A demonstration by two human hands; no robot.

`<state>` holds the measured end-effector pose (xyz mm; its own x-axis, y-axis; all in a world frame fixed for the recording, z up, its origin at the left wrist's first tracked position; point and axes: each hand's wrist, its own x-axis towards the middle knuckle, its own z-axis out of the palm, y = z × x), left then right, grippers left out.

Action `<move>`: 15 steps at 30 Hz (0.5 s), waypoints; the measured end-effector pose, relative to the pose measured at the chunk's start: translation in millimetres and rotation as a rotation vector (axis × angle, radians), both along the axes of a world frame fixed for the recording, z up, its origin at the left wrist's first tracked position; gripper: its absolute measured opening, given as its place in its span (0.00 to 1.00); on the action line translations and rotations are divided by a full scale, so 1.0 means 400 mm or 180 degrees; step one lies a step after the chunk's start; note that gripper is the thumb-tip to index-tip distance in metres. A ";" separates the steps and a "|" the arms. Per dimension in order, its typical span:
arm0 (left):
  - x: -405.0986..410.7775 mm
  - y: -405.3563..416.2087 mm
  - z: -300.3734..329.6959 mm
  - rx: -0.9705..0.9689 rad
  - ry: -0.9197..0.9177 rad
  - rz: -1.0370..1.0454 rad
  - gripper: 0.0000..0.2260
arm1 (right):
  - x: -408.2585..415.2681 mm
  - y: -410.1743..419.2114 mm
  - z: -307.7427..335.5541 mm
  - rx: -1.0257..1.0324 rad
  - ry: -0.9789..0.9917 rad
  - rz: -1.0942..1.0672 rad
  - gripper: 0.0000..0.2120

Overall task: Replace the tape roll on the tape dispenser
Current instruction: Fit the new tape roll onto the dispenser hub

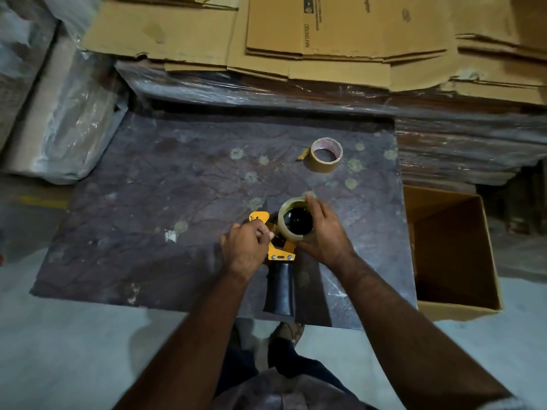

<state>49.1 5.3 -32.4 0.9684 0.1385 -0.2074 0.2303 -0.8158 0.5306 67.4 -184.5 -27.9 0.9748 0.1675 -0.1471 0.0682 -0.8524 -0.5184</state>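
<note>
A tape dispenser (281,255) with an orange metal frame and a black handle lies on the dark table (177,187), handle pointing toward me. A clear tape roll (288,235) sits on its black hub. My right hand (324,232) grips this roll from the right side. My left hand (245,244) pinches something small at the dispenser's orange front part, beside the roll. A second roll (323,155), brown with a pale core, lies flat farther back on the table, apart from both hands.
An open cardboard box (455,261) stands on the floor right of the table. Flattened cartons (325,39) are stacked behind it on plastic-wrapped goods. Wrapped bundles (59,113) lie at the left. My foot (288,332) shows below the table's near edge.
</note>
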 end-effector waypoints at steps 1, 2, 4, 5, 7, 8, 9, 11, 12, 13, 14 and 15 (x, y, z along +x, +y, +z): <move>0.002 0.003 -0.003 -0.0045 -0.0031 -0.0046 0.07 | 0.001 -0.004 0.000 0.0042 0.0006 -0.0009 0.52; 0.004 0.008 -0.005 -0.0136 -0.0100 -0.0124 0.09 | 0.003 -0.007 0.000 0.0098 0.0023 -0.0026 0.52; 0.008 0.021 -0.006 -0.0301 -0.0281 -0.0398 0.19 | 0.006 -0.018 0.003 0.0267 0.0071 -0.0060 0.52; 0.014 0.027 -0.003 -0.0299 -0.0296 -0.0603 0.26 | 0.007 -0.024 0.003 0.0353 0.0085 -0.0060 0.52; 0.032 0.031 0.004 -0.0224 -0.0171 -0.0953 0.40 | 0.009 -0.034 0.002 0.0438 0.0092 -0.0016 0.53; 0.044 0.030 0.009 -0.0176 -0.0083 -0.1053 0.44 | 0.009 -0.037 0.003 0.0444 0.0101 0.0019 0.53; 0.056 0.027 0.011 -0.0136 -0.0007 -0.1121 0.46 | 0.009 -0.037 0.005 0.0441 0.0109 0.0059 0.52; 0.076 0.017 0.012 -0.0084 0.0115 -0.1222 0.44 | 0.011 -0.035 0.007 0.0434 0.0101 0.0165 0.52; 0.083 0.011 0.012 -0.0051 0.0152 -0.1241 0.43 | 0.012 -0.034 0.008 0.0429 0.0098 0.0214 0.52; 0.088 0.005 0.012 -0.0011 0.0172 -0.1233 0.42 | 0.014 -0.034 0.008 0.0423 0.0101 0.0246 0.51; 0.092 0.001 0.012 0.0013 0.0178 -0.1209 0.41 | 0.016 -0.035 0.009 0.0419 0.0103 0.0268 0.50; 0.094 -0.001 0.013 0.0010 0.0170 -0.1181 0.41 | 0.018 -0.038 0.010 0.0414 0.0095 0.0301 0.49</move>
